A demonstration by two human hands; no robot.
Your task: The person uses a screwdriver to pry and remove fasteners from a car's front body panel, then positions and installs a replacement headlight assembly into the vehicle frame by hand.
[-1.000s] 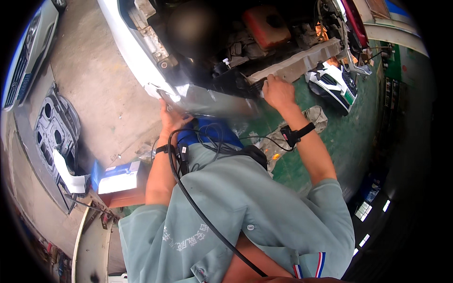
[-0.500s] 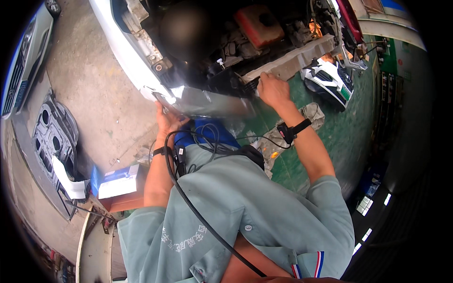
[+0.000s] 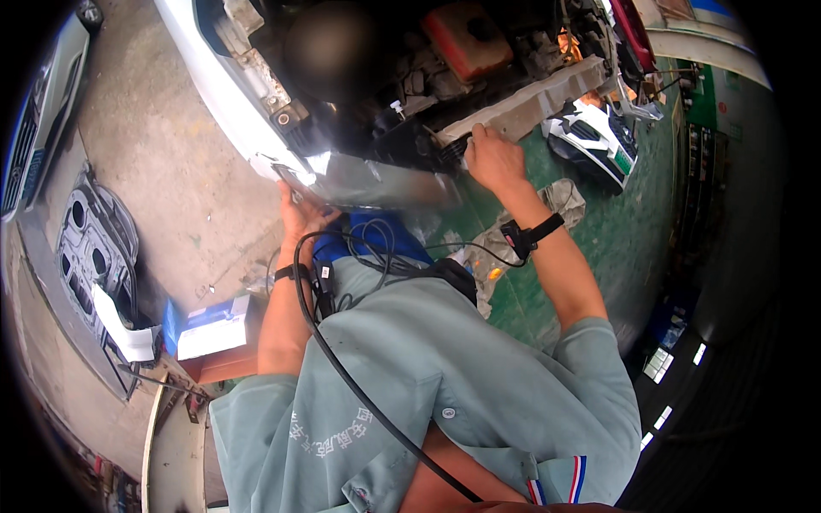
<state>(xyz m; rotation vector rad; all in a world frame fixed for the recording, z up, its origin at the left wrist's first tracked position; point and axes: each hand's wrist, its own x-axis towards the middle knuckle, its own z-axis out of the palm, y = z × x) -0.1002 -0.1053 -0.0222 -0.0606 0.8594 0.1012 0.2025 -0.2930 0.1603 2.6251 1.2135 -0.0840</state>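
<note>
A car headlight [image 3: 389, 184] with a clear, shiny lens sits at the front corner of a white car, beside the white fender [image 3: 231, 111]. My left hand [image 3: 299, 214] grips its outer lower corner, the fingers partly hidden beneath it. At the inner end, next to the beige crossbeam [image 3: 522, 107], my right hand [image 3: 496, 161] is closed on the headlight's edge; its fingertips are partly hidden. Black plastic housing [image 3: 398, 141] shows behind the lens, in the open engine bay.
A black cable [image 3: 342, 368] runs over my shirt. On the green floor at right lies a white and black bumper part [image 3: 594, 145]. To the left are a door panel [image 3: 98, 239], a cardboard box [image 3: 218, 346] and another white car [image 3: 51, 94]. A red engine part [image 3: 466, 43] sits in the bay.
Both hands keep their places on the headlight. The view has shifted very slightly, and little else differs.
</note>
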